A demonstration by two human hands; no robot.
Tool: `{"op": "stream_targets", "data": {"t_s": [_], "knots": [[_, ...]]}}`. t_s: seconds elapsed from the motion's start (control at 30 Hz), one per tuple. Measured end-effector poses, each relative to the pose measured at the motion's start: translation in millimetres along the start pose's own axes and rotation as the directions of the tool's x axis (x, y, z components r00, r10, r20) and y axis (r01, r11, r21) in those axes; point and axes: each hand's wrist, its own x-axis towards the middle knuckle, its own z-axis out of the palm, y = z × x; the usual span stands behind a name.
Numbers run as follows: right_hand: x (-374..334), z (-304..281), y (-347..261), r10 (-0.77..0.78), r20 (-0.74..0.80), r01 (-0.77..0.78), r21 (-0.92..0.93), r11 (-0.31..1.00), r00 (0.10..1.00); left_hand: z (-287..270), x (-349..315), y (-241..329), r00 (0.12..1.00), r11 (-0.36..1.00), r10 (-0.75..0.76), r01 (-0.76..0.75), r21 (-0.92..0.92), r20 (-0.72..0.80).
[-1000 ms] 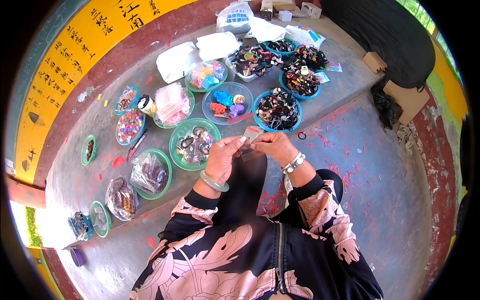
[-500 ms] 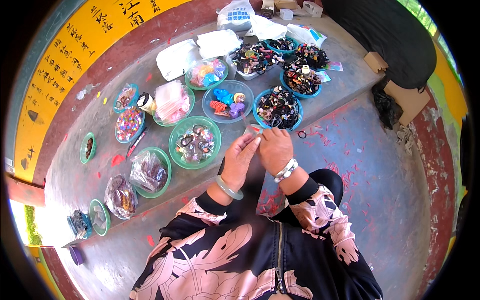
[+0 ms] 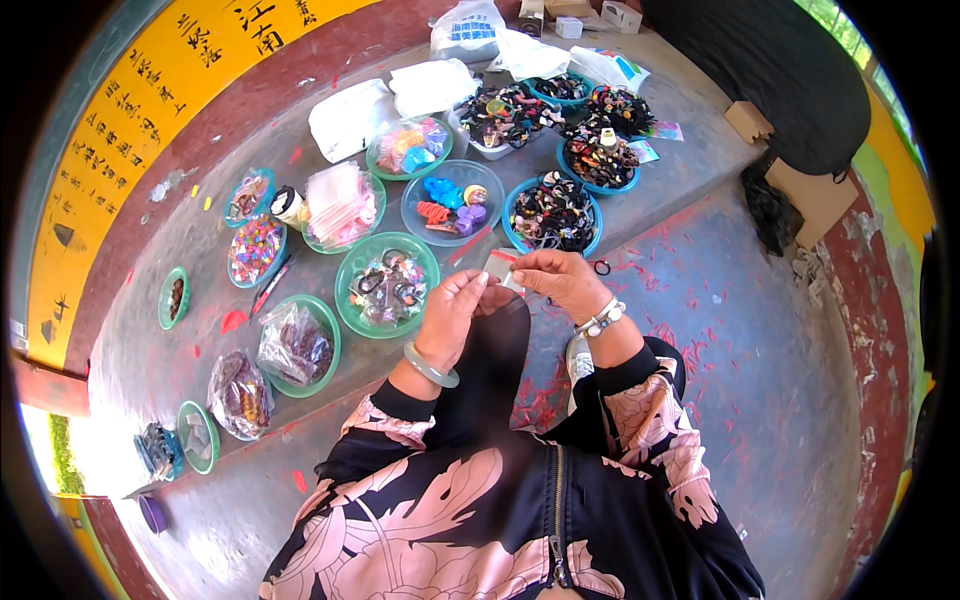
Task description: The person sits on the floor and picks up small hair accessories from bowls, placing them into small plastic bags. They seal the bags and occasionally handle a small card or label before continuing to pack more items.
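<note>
A small flat packet with a red strip along its top is held in front of the body, between the two hands. Its left side is pinched by the thumb and fingers of the left hand; its right edge is met by the drawn-together fingertips of the right hand. The hands are kept close together, and what lies inside the packet cannot be made out.

Just to the left, clear packets with dark rings are heaped in a green bowl. Beyond the hands, a blue bowl is filled with dark bands, and bright coloured pieces are contained in a clear bowl.

These are set on a raised grey ledge. The lower floor is strewn with red slivers. The room is bounded by a curved-looking wall, painted maroon below a yellow panel marked with black characters.
</note>
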Motion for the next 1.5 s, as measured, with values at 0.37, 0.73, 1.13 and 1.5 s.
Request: {"op": "stream_targets", "data": {"t_s": [0.37, 0.73, 1.13, 1.5], "knots": [[7, -2, 23, -0.075, -0.006, 0.075, 0.093, 0.993, 0.997, 7, -2, -1, 0.997, 0.993, 0.076, -0.076, 0.095, 0.004], [6, -1, 24, -0.111, 0.003, 0.11, 0.108, 0.988, 0.994, 5, 0, -1, 1.0, 0.999, 0.02, -0.021, -0.05, -0.015], [6, -1, 23, -0.101, 0.05, 0.092, 0.166, 0.982, 0.994, 2, 2, -3, 1.0, 0.999, 0.015, -0.016, -0.044, -0.017], [7, 0, 23, -0.091, 0.08, 0.078, 0.155, 0.985, 0.993, 4, 1, 2, 0.994, 0.998, 0.055, -0.057, -0.019, -0.091]]}}
